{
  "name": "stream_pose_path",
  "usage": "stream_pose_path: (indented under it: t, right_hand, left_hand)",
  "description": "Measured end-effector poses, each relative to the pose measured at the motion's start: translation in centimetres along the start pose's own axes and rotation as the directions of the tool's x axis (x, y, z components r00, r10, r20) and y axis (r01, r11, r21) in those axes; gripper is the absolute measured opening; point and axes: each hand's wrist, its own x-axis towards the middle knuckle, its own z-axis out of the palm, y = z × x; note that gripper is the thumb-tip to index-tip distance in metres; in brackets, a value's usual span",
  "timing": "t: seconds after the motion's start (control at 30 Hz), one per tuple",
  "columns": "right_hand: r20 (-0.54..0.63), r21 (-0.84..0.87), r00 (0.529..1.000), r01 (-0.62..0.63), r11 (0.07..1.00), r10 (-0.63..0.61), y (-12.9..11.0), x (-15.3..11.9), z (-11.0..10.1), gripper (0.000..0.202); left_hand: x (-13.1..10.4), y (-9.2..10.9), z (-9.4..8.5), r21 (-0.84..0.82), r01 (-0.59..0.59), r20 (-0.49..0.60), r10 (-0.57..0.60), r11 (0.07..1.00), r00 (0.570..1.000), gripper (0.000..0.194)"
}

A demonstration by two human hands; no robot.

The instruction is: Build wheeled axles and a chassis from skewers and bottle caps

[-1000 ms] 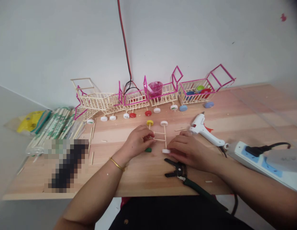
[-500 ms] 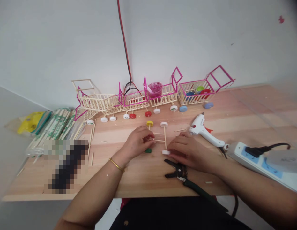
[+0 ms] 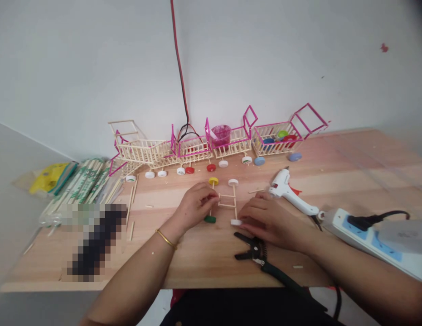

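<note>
My left hand (image 3: 199, 202) is closed in a pinch at the middle of a thin wooden stick axle (image 3: 212, 185). A yellow bottle cap (image 3: 213, 180) sits on the axle's far end and a green bottle cap (image 3: 210, 219) on its near end. Two short crossing sticks (image 3: 227, 205) run from there to a second axle (image 3: 235, 201), which has a white cap at each end. The curled fingers of my right hand (image 3: 265, 217) are at the near white bottle cap (image 3: 235, 222), with the thumb against its side. Its fingertips are partly hidden.
Several small stick carts (image 3: 231, 148) on bottle-cap wheels line the wall. To the right are a white glue gun (image 3: 285, 188) and a power strip (image 3: 360, 235). Black-jawed cutters (image 3: 254, 251) lie near the front edge, bundled sticks (image 3: 78, 185) at left.
My left fingers have closed together at the axle, and more of the green cap shows. My right hand stays by the white cap. The whole view has shifted slightly.
</note>
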Motion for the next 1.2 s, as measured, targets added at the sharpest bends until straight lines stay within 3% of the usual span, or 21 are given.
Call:
stream_pose_path:
  t: [0.17,0.3,0.47,0.57,0.83,0.97,1.07,1.13,1.17,1.2]
  right_hand:
    - [-0.144,-0.016,0.987,0.066,0.998,-0.067,0.4,0.0,-0.5,0.007]
    - [-0.374,-0.008,0.926,0.057,0.998,-0.056,0.8,-0.3,-0.7,0.005]
    - [-0.585,-0.053,0.806,-0.146,0.988,0.087,1.2,-0.6,-1.6,0.004]
    - [-0.644,-0.091,0.752,-0.252,0.963,0.136,1.9,-0.6,-2.1,0.003]
    - [-0.492,-0.161,0.861,-0.234,0.959,0.127,3.2,-0.3,-1.6,0.009]
    - [-0.454,-0.183,0.885,-0.199,0.963,0.097,3.3,-0.1,-1.2,0.011]
    - [-0.454,-0.178,0.885,-0.2,0.963,0.099,3.3,-0.1,-1.1,0.011]
    - [-0.458,-0.172,0.882,-0.208,0.963,0.109,3.3,-0.2,-1.2,0.012]
    - [-0.46,-0.169,0.881,-0.213,0.962,0.114,3.3,-0.2,-1.3,0.012]
    - [-0.458,-0.165,0.881,-0.218,0.962,0.121,3.3,-0.2,-1.4,0.012]
  left_hand:
    - [0.0,-0.1,-0.6,0.025,0.17,-0.237,-0.159,0.985,0.958,0.038]
    - [-0.2,-0.4,-0.6,-0.125,0.292,-0.31,-0.317,0.948,0.896,0.046]
    - [-0.1,-0.6,-0.4,-0.234,0.32,-0.349,-0.386,0.918,0.854,0.051]
    - [0.0,-0.8,-0.3,-0.268,0.305,-0.367,-0.389,0.914,0.845,0.05]
    - [-0.2,-1.5,0.2,-0.283,0.291,-0.402,-0.389,0.914,0.829,0.045]
    - [-0.1,-1.7,0.0,-0.31,0.272,-0.445,-0.391,0.911,0.806,0.038]
    - [0.1,-2.4,-1.3,-0.341,0.238,-0.564,-0.4,0.91,0.723,0.031]
    - [0.2,-2.8,-2.2,-0.354,0.225,-0.674,-0.415,0.908,0.611,0.028]
    - [0.3,-2.9,-2.6,-0.349,0.235,-0.702,-0.419,0.907,0.576,0.027]
    - [0.3,-2.9,-2.8,-0.331,0.249,-0.706,-0.414,0.91,0.575,0.027]
